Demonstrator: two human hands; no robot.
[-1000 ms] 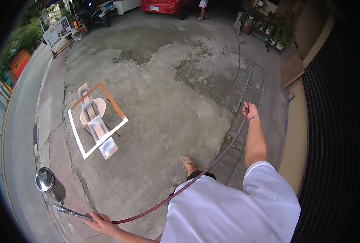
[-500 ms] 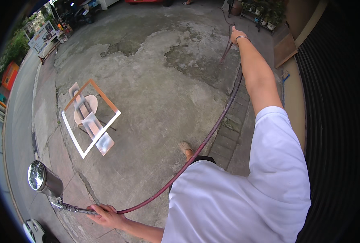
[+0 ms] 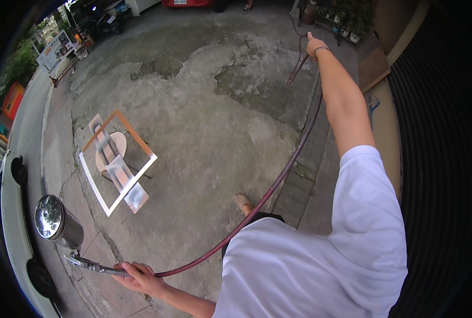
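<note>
My left hand [image 3: 143, 278] is closed around the handle of a metal spray gun [image 3: 87, 263] at the lower left. A shiny cylindrical cup [image 3: 58, 222] is fixed to the gun. From the gun's handle a dark red hose [image 3: 230, 238] curves across in front of my body to the far right. There my right hand [image 3: 314, 46], arm stretched out, is closed on the hose, with a loop hanging below it. Ahead of the gun lies a rectangular frame [image 3: 94, 184], part white and part brown, on paint-marked boards [image 3: 136, 199] across a round stool [image 3: 120, 144].
Cracked, patchy concrete [image 3: 193, 143] spreads underfoot. A white car [image 3: 16, 228] is on the road at left. A signboard [image 3: 55, 53] stands farther off, with a red car [image 3: 188, 3] at the back. Potted plants [image 3: 347, 21] and a dark ribbed shutter [image 3: 443, 159] line the right.
The white car has come much farther into view along the left road. The gun's cup has risen slightly in the picture. Both hands keep their holds, and the view has shifted a little.
</note>
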